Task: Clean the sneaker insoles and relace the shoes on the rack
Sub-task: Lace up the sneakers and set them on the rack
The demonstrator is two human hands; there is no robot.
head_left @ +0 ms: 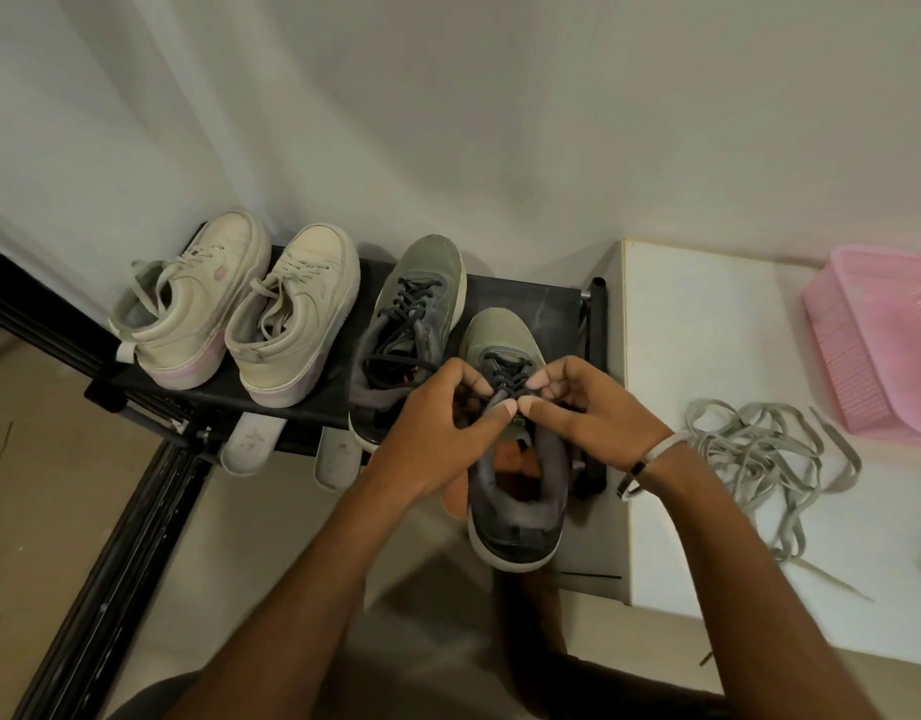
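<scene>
Both hands meet over the near grey sneaker (515, 459), which lies at the right end of the black rack (531, 298), its heel overhanging the front edge. Its long axis runs away from the person, toe toward the wall, heel nearest. The left hand (437, 423) and right hand (588, 407) are each closed in a pinch on the dark lace (505, 379) at the top eyelets, thumbs touching. The second grey sneaker (411, 324) stands just beside it on the left, toe also to the wall, tilted slightly right. Two white sneakers (240, 309) stand farther left, toes away. Two white insoles (250, 444) poke out below the shelf. Loose grey laces (759, 449) lie on the white surface (708, 330) near a pink basket (879, 340).
</scene>
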